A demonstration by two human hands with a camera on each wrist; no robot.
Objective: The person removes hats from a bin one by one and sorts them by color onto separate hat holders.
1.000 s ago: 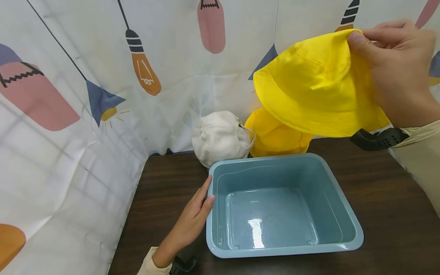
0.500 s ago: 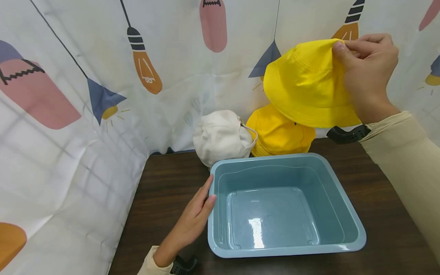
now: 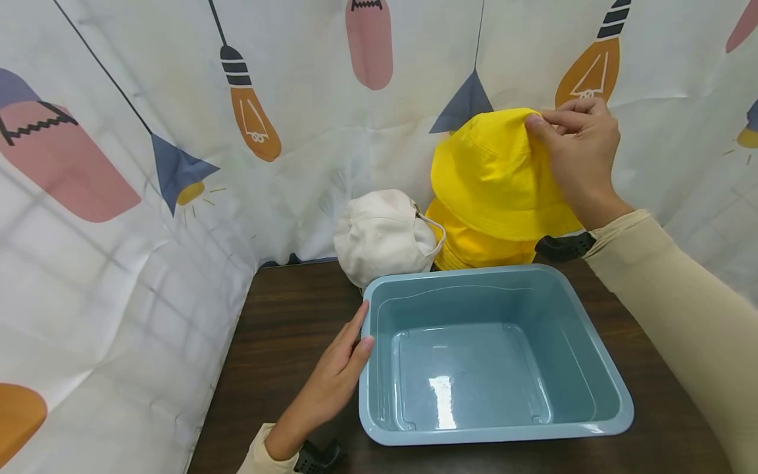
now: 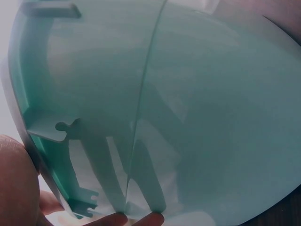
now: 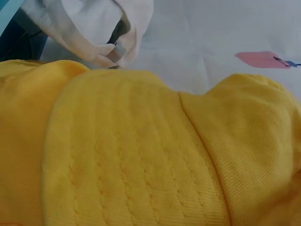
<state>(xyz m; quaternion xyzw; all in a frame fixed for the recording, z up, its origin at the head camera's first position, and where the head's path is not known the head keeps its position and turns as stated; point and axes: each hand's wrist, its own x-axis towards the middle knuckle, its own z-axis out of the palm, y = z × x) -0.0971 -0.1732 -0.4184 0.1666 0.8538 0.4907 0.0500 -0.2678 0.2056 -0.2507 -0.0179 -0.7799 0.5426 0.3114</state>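
Observation:
My right hand (image 3: 583, 158) pinches the crown of a yellow bucket hat (image 3: 497, 178) between thumb and fingers. The hat hangs tilted, its brim overlapping a second, deeper yellow hat (image 3: 468, 247) behind the basin; whether the two touch cannot be told. Stitched yellow cloth (image 5: 127, 150) fills much of the right wrist view. On the left side of a light blue plastic basin (image 3: 497, 436), my left hand (image 3: 328, 378) rests with straight fingers against the outer wall and the thumb at the rim. The left wrist view shows fingertips (image 4: 150, 218) on that wall.
A white cloth cap (image 3: 381, 237) with a strap loop sits left of the yellow hats, behind the basin's back rim. Everything stands on a dark wood table (image 3: 278, 329). A printed white curtain (image 3: 314, 131) hangs directly behind and along the left.
My right hand has moved the bucket hat left and, lately, down until it overlaps more of the second yellow hat. The left hand stays on the basin, which is almost unmoved.

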